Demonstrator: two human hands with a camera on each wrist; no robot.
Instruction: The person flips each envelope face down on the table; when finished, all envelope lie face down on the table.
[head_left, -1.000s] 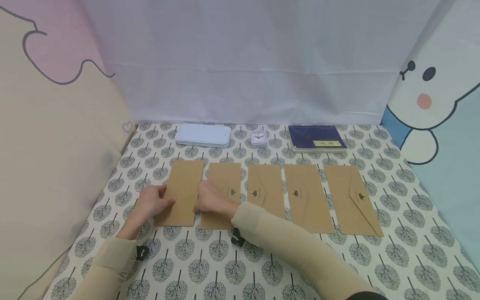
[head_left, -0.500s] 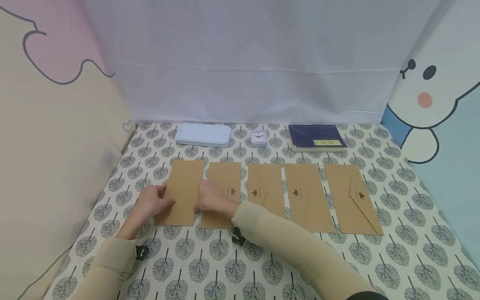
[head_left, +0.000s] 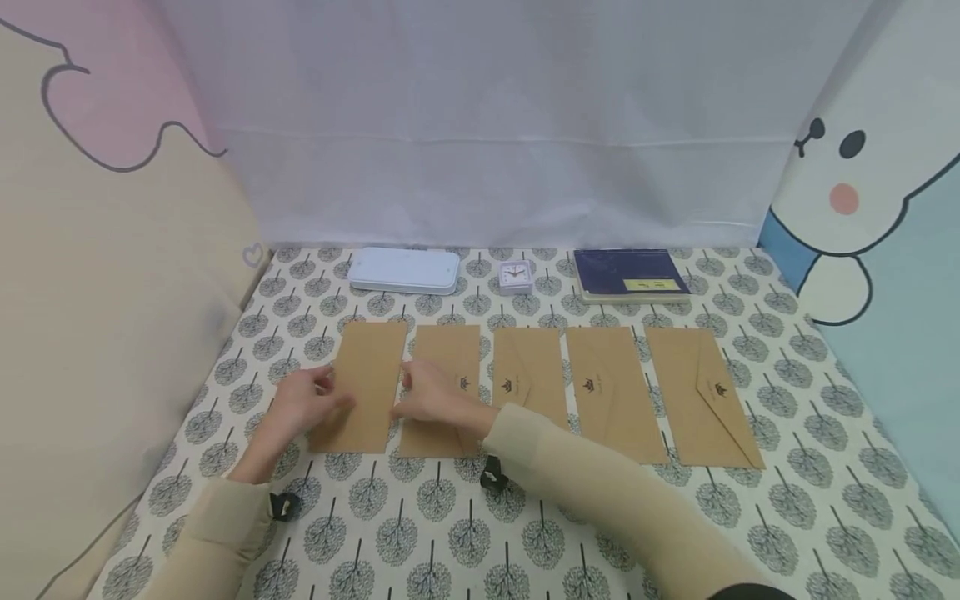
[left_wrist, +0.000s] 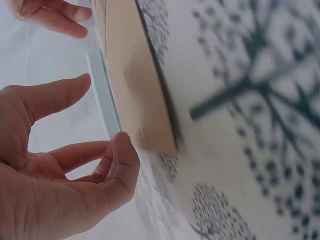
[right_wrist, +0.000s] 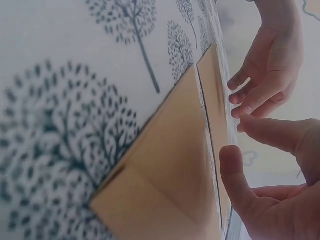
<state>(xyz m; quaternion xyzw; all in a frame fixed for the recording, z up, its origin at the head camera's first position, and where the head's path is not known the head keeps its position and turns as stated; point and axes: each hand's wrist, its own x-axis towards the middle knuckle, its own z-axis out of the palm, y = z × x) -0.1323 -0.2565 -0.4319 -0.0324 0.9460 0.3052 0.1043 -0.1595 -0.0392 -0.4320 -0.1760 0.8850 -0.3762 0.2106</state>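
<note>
Several brown paper envelopes lie in a row on the tree-print cloth in the head view. The leftmost envelope (head_left: 375, 358) is plain side up, flat between the two hands. At its left edge is my left hand (head_left: 296, 404), thumb and fingers parted, holding nothing; the left wrist view shows the left hand (left_wrist: 50, 200) with a gap between thumb and fingertips. My right hand (head_left: 435, 396) reaches across the second envelope (head_left: 450, 346), its parted fingertips near the leftmost envelope's right edge. In the right wrist view the right hand's thumb and forefinger (right_wrist: 232, 160) stand apart.
Behind the row stand a white case (head_left: 405, 269), a small square clock (head_left: 516, 275) and a dark blue book (head_left: 630, 273). More envelopes with crown prints, including a middle envelope (head_left: 540, 358) and the rightmost envelope (head_left: 686, 400), lie to the right. A white curtain (head_left: 487, 167) hangs at the back.
My right hand has let go of the leftmost envelope's edge and drawn slightly right, its fingers spreading. My left fingers have loosened a little. The envelopes stay in place.
</note>
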